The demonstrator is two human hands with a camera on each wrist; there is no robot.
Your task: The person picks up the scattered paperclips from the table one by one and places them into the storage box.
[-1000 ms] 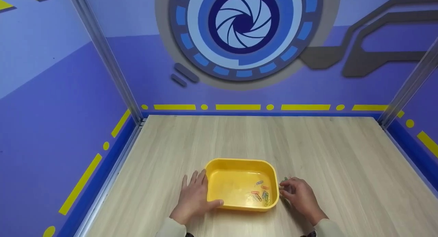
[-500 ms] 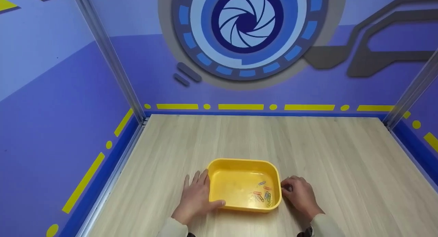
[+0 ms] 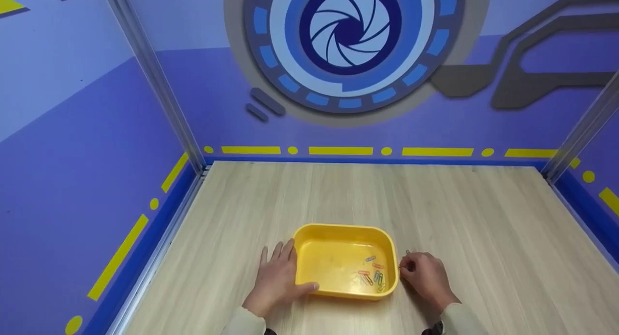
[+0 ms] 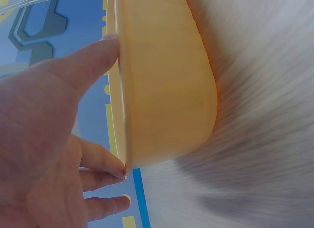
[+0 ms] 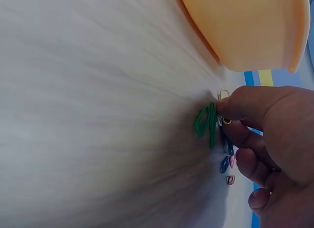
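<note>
A yellow plastic box (image 3: 333, 265) stands at the front middle of the table, with several coloured paper clips (image 3: 372, 277) lying on its floor at the right. My left hand (image 3: 275, 282) rests on the box's left side, fingers fairly straight, thumb on the near rim. Just outside the right wall is my right hand (image 3: 425, 277). The right wrist view shows its thumb and forefinger pinching a yellow paper clip (image 5: 224, 94) low over the table. Green paper clips (image 5: 202, 122) lie right by the fingertips, and blue paper clips (image 5: 225, 164) lie farther along, partly hidden by the fingers.
The wooden table (image 3: 483, 219) runs back to a blue-purple printed wall (image 3: 217, 98). Another panel (image 3: 72, 180) closes the left side, with a metal post (image 3: 154, 79) at the corner.
My right hand has shifted slightly against the box's right wall and then a little away, staying low by the clips. My left hand keeps its place on the box. The head view has turned slightly.
</note>
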